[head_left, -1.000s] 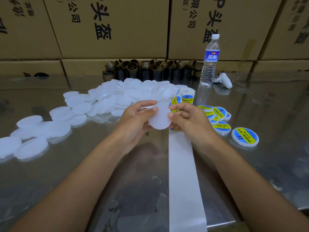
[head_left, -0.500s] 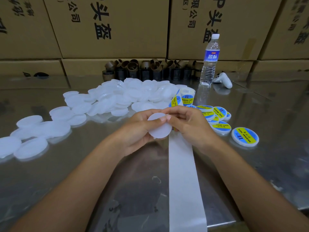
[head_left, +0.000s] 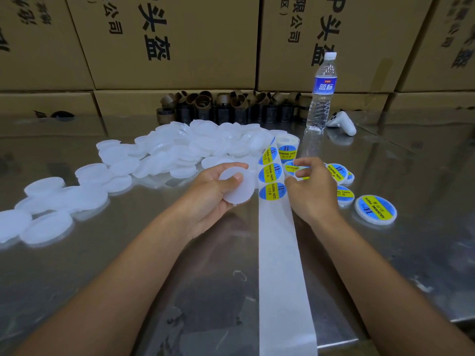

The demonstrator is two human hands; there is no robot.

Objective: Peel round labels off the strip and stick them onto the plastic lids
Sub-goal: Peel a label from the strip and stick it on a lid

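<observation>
head view: the only camera, looking down over both forearms onto a steel table.
left hand: grips a blank lid, thumb across its upper face, fingers under it, flat face turned up; it is held just left of the strip.
right hand: fingers loosely curled, thumb and forefinger parted, nothing seen pinched between them; the thumb tip sits just beside the strip's right edge.
strip: white backing paper, long axis running near to far between the two hands, bare at the near end, rising to a label roll at the far end.
nearest label: blue and yellow round, first of three in line on the strip, lying just left of the right thumb and just right of the blank lid.
key relation: the label lies between the hands and the right hand is the nearer, so the peel likely starts at the label's right rim and carries it leftward onto the lid.
other stock: pile of blank lids far left; labelled lids to the right.
</observation>
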